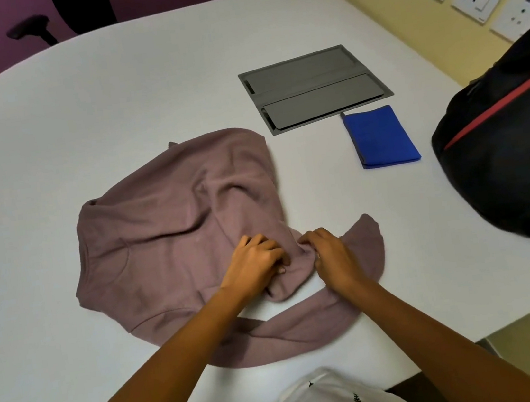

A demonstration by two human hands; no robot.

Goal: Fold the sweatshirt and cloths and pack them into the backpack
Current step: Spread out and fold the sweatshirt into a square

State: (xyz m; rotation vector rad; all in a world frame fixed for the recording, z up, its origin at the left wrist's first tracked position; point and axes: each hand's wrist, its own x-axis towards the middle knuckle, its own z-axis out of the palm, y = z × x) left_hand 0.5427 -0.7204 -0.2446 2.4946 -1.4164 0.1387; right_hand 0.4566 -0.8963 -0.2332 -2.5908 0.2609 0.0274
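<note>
My left hand [254, 263] and right hand [330, 256] bunching soft mauve sweatshirt [173, 233] fleece, flat blue cloth [380, 136] at two o'clock, black backpack [514, 161] beyond

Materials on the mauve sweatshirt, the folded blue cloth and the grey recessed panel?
Mauve sweatshirt: soft matte knit, likely cotton fleece; it drapes in rounded creases. Folded blue cloth: matte, fine-textured, possibly microfibre. Grey recessed panel: rigid and smooth with a dull sheen; metal or plastic, unclear.
</note>
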